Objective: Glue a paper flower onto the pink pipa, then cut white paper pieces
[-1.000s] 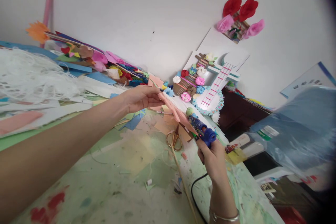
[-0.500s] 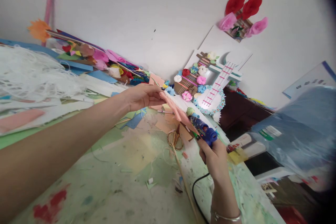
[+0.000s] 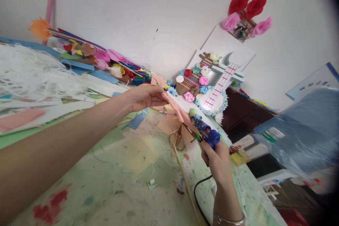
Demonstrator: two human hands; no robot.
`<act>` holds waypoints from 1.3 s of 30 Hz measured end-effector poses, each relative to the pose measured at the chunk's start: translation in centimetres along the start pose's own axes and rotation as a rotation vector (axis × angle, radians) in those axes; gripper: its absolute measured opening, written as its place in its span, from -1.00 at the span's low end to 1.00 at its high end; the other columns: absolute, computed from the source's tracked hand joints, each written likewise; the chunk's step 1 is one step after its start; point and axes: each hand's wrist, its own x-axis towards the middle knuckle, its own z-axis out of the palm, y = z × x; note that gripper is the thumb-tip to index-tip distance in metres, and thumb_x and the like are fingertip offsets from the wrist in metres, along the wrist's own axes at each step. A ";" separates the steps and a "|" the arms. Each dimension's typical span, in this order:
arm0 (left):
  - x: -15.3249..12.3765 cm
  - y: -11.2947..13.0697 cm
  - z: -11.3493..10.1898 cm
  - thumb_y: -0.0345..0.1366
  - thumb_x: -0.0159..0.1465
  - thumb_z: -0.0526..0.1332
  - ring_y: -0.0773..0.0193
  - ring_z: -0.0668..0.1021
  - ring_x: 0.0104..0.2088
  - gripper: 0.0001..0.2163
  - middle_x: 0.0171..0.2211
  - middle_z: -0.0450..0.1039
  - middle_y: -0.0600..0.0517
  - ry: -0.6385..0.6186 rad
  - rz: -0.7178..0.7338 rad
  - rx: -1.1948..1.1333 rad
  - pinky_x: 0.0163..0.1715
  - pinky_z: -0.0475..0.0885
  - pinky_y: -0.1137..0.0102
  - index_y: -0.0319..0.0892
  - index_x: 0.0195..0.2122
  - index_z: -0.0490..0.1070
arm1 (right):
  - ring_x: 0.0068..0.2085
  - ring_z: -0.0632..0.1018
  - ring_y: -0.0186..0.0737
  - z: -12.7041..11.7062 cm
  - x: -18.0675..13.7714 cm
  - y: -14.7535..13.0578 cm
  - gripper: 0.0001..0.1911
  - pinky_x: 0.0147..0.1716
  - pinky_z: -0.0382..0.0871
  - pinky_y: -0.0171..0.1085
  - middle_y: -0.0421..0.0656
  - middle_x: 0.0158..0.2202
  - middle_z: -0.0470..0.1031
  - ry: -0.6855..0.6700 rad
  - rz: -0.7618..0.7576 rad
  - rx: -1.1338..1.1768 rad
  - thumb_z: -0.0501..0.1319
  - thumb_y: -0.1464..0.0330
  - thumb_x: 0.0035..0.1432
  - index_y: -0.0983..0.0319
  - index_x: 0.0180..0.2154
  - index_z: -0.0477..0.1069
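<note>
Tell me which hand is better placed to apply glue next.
Probably the right hand: it grips the blue glue gun close to the pink paper, while the left hand holds that paper.

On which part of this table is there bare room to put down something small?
The widest mostly bare patch of table lies at the front, between the red stain and the wooden stick, apart from small scraps. It is crowded at the far left, with white strips and coloured paper, and around the pink paper in the left hand.
</note>
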 end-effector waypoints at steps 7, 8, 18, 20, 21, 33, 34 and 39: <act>0.0 0.0 0.0 -0.43 0.07 0.28 0.27 0.59 -0.39 -0.95 -0.46 0.53 -0.07 -0.008 -0.005 -0.010 -0.07 0.48 0.27 -0.32 -0.45 0.49 | -0.71 0.19 -0.38 0.0 -0.2 -0.9 -0.66 -0.66 0.05 -0.33 -0.32 -0.80 0.17 0.031 0.001 0.018 0.13 0.08 -0.01 0.18 -0.59 0.18; 0.0 0.0 0.0 -0.43 0.06 0.28 0.27 0.59 -0.39 -0.95 -0.46 0.53 -0.07 -0.006 -0.004 -0.010 -0.08 0.48 0.27 -0.32 -0.45 0.48 | -0.71 0.19 -0.38 0.0 -0.2 -0.9 -0.66 -0.66 0.04 -0.33 -0.32 -0.80 0.17 0.032 0.002 0.023 0.13 0.08 -0.01 0.18 -0.59 0.18; 0.3 -0.2 -0.3 -0.40 0.03 0.31 0.24 0.59 -0.34 -0.89 -0.41 0.54 -0.09 -0.020 -0.007 0.019 -0.08 0.48 0.27 -0.32 -0.41 0.50 | -0.72 0.18 -0.39 0.2 -0.1 -0.4 -0.65 -0.67 0.03 -0.33 -0.32 -0.81 0.17 0.016 -0.010 0.037 0.13 0.10 0.01 0.18 -0.60 0.17; 0.4 -0.2 -0.4 -0.39 0.02 0.32 0.22 0.59 -0.32 -0.88 -0.38 0.54 -0.10 -0.031 -0.005 0.023 -0.08 0.48 0.27 -0.32 -0.41 0.50 | -0.71 0.19 -0.39 0.2 0.0 -0.3 -0.66 -0.66 0.04 -0.32 -0.32 -0.80 0.18 0.022 -0.016 0.016 0.13 0.10 0.01 0.18 -0.60 0.17; 0.4 -0.2 -0.4 -0.39 0.02 0.32 0.21 0.59 -0.31 -0.88 -0.38 0.54 -0.11 -0.035 -0.005 0.023 -0.07 0.48 0.27 -0.32 -0.40 0.50 | -0.71 0.20 -0.39 0.1 0.0 -0.3 -0.66 -0.66 0.05 -0.32 -0.32 -0.80 0.18 0.028 -0.018 0.002 0.13 0.10 0.01 0.18 -0.61 0.18; 0.1 -0.1 -0.2 -0.40 0.05 0.30 0.25 0.59 -0.36 -0.91 -0.44 0.53 -0.07 -0.025 -0.011 0.004 -0.08 0.48 0.27 -0.32 -0.41 0.49 | -0.74 0.14 -0.43 0.4 0.0 -1.0 -0.64 -0.71 -0.03 -0.35 -0.33 -0.83 0.12 0.011 -0.009 0.172 0.16 0.13 -0.01 0.16 -0.64 0.10; 0.1 -0.1 -0.3 -0.40 0.05 0.30 0.26 0.58 -0.37 -0.90 -0.44 0.53 -0.07 -0.024 -0.010 0.005 -0.09 0.48 0.27 -0.31 -0.40 0.49 | -0.73 0.14 -0.44 0.4 0.0 -0.8 -0.63 -0.71 -0.04 -0.36 -0.33 -0.82 0.13 0.001 -0.013 0.196 0.16 0.13 0.00 0.16 -0.64 0.10; 0.3 -0.1 -0.5 -0.42 0.06 0.28 0.26 0.58 -0.39 -0.93 -0.48 0.51 -0.06 0.005 -0.025 0.005 -0.10 0.48 0.28 -0.30 -0.41 0.48 | -0.73 0.14 -0.46 0.3 0.0 0.3 -0.62 -0.71 -0.05 -0.37 -0.33 -0.81 0.13 -0.027 -0.041 0.290 0.16 0.20 0.08 0.19 -0.66 0.13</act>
